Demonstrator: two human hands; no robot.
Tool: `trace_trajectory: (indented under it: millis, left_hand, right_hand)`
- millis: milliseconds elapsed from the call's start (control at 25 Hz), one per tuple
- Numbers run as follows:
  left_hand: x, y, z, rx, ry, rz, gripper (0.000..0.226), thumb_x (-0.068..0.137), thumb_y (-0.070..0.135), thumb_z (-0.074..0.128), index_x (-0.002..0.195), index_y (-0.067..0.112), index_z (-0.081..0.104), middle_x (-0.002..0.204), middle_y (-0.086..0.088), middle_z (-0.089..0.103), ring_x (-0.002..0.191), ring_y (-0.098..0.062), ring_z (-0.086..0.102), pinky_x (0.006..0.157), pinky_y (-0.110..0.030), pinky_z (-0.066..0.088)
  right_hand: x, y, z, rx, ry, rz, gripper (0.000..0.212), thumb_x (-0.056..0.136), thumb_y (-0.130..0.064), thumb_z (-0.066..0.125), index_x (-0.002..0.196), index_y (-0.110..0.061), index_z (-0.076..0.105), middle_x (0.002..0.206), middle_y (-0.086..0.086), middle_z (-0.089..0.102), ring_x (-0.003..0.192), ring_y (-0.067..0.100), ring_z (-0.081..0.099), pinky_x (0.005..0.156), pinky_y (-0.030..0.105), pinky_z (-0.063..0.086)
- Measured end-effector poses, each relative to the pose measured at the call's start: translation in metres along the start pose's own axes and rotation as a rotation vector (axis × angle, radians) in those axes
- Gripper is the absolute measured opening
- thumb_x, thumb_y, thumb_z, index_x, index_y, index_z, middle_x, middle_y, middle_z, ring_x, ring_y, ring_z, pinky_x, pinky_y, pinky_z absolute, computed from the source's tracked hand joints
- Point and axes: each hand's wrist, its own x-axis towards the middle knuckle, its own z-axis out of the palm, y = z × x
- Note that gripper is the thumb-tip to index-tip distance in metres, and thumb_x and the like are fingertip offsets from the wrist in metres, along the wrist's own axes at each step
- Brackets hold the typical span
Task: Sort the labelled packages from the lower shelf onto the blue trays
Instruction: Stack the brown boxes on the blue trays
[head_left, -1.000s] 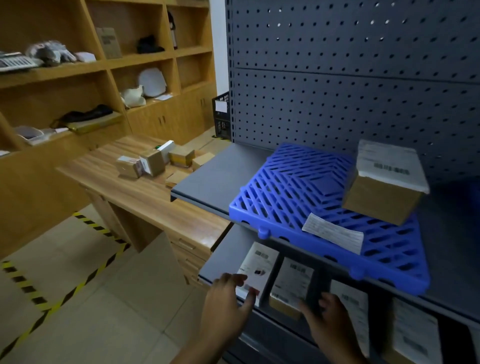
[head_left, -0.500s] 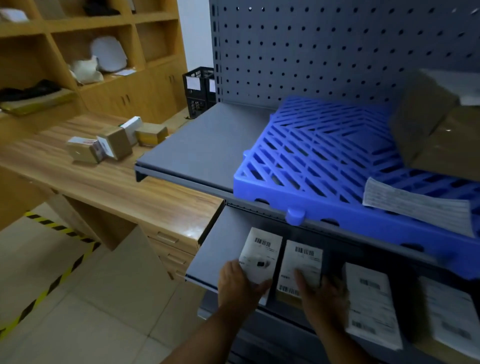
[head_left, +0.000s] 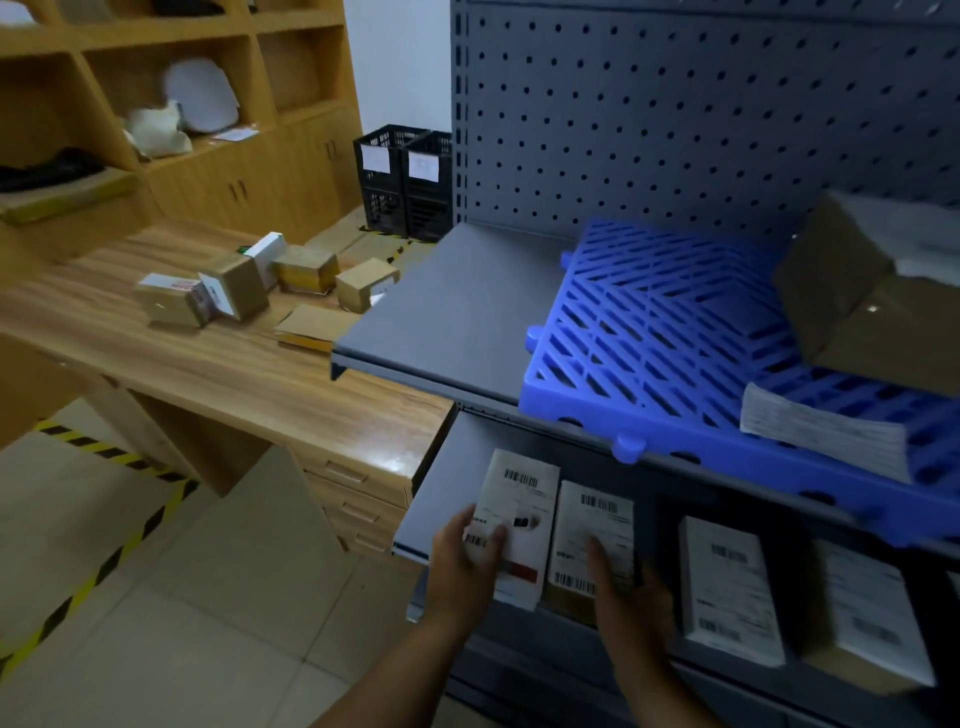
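On the lower shelf (head_left: 441, 499) several labelled packages lie in a row. My left hand (head_left: 462, 566) grips the leftmost white package (head_left: 519, 499) at its near left edge, thumb on the label. My right hand (head_left: 628, 608) holds the second package (head_left: 592, 519), thumb on its label and fingers down its right side. Two more labelled packages (head_left: 727, 587) (head_left: 872, 613) lie to the right. Above, a blue slatted tray (head_left: 649, 332) sits on the upper shelf with a cardboard box (head_left: 852, 301) and a printed sheet (head_left: 821, 436) on it.
A grey pegboard (head_left: 675, 114) backs the shelves. A wooden desk (head_left: 234, 364) at the left carries several small cardboard boxes (head_left: 234, 291). Black crates (head_left: 405, 182) stand behind it. Yellow-black tape (head_left: 104, 566) crosses the tiled floor.
Both hands moved from reaching at the shelf edge onto the two leftmost packages and now hold them. The view has shifted right and closer to the shelves.
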Motion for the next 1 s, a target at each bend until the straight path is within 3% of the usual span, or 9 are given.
trace_trajectory:
  millis: [80,240,320,440,560,640,760,880,1000]
  left_hand:
    - [-0.022,0.018,-0.019,-0.025,0.065,-0.033,0.043,0.086,0.051,0.072,0.111,0.016,0.069,0.103,-0.009,0.078,0.087,-0.022,0.078,0.068,-0.039,0.065]
    - [-0.069,0.036,-0.068,-0.014,0.257,-0.128,0.043,0.092,0.037,0.073,0.128,0.019,0.061,0.119,-0.009,0.067,0.101,-0.026,0.072,0.083,-0.05,0.062]
    - [-0.097,0.047,-0.091,-0.044,0.408,-0.141,0.044,0.093,0.031,0.073,0.132,0.018,0.058,0.118,-0.004,0.066,0.099,-0.02,0.071,0.074,-0.04,0.063]
    - [-0.147,0.074,-0.122,-0.022,0.657,-0.16,0.045,0.094,0.031,0.072,0.134,0.017,0.058,0.117,-0.002,0.065,0.085,-0.004,0.062,0.06,-0.018,0.046]
    - [-0.187,0.115,-0.156,-0.006,0.873,-0.16,0.044,0.094,0.035,0.07,0.133,0.017,0.058,0.112,-0.006,0.063,0.069,0.0,0.051,0.057,-0.018,0.035]
    - [-0.197,0.145,-0.175,-0.059,0.951,-0.061,0.042,0.093,0.035,0.072,0.13,0.017,0.06,0.114,-0.011,0.067,0.075,-0.014,0.062,0.067,-0.028,0.05]
    - [-0.193,0.206,-0.175,-0.173,0.931,0.092,0.045,0.092,0.04,0.072,0.131,0.025,0.058,0.113,-0.008,0.071,0.092,-0.031,0.071,0.076,-0.049,0.062]
    - [-0.172,0.262,-0.155,-0.244,0.731,0.233,0.035,0.09,0.046,0.07,0.122,0.04,0.058,0.098,0.004,0.075,0.08,-0.022,0.078,0.054,-0.032,0.061]
    - [-0.132,0.297,-0.133,-0.27,0.487,0.292,0.013,0.094,0.04,0.065,0.107,0.043,0.064,0.092,0.007,0.078,0.076,-0.007,0.077,0.051,-0.021,0.058]
  right_hand:
    - [-0.02,-0.017,-0.004,-0.049,-0.079,0.008,0.054,0.072,-0.07,0.07,0.107,-0.029,0.068,0.093,-0.003,0.076,0.082,0.018,0.072,0.076,0.038,0.06]
    - [-0.064,-0.06,0.002,-0.007,-0.31,0.02,0.054,0.068,-0.067,0.077,0.105,-0.031,0.061,0.098,-0.005,0.072,0.087,0.017,0.071,0.077,0.036,0.059]
    - [-0.087,-0.075,0.012,-0.013,-0.426,-0.043,0.044,0.074,-0.054,0.081,0.102,-0.027,0.061,0.102,-0.001,0.071,0.091,0.021,0.07,0.082,0.041,0.059]
    - [-0.128,-0.099,0.019,0.057,-0.598,-0.14,0.035,0.077,-0.041,0.082,0.101,-0.021,0.069,0.097,0.003,0.077,0.083,0.019,0.075,0.075,0.046,0.063]
    - [-0.165,-0.137,0.008,0.094,-0.681,-0.263,0.042,0.071,-0.057,0.075,0.102,-0.03,0.066,0.091,-0.007,0.076,0.072,0.002,0.073,0.059,0.027,0.061]
    - [-0.181,-0.169,-0.009,0.115,-0.718,-0.365,0.046,0.071,-0.065,0.069,0.105,-0.034,0.064,0.093,-0.01,0.075,0.074,-0.003,0.072,0.057,0.018,0.056]
    - [-0.187,-0.227,-0.041,0.19,-0.709,-0.46,0.037,0.08,-0.061,0.069,0.105,-0.034,0.066,0.09,-0.013,0.077,0.075,-0.003,0.073,0.056,0.017,0.057]
    - [-0.165,-0.285,-0.075,0.211,-0.576,-0.541,0.03,0.085,-0.059,0.067,0.098,-0.032,0.066,0.083,-0.011,0.077,0.067,-0.003,0.073,0.049,0.016,0.055]
    - [-0.132,-0.329,-0.105,0.166,-0.329,-0.572,0.041,0.081,-0.066,0.065,0.091,-0.026,0.069,0.082,-0.009,0.076,0.069,0.004,0.073,0.055,0.027,0.058]
